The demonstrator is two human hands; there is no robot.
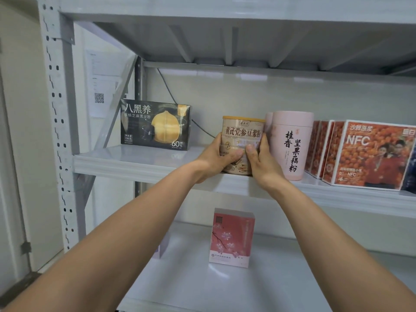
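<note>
Wrapping the can (243,134), left hand (216,159) and right hand (262,162), base seemingly half hidden.

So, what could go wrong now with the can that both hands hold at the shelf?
1. The can is at the front edge of the shelf; released there, it might tip off.
2. The right hand lies close against the pink canister and could nudge it over on pulling back.

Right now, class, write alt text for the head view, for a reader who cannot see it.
The left hand and right hand grip a beige tin on a grey shelf, between a black box and a pink canister.
</note>
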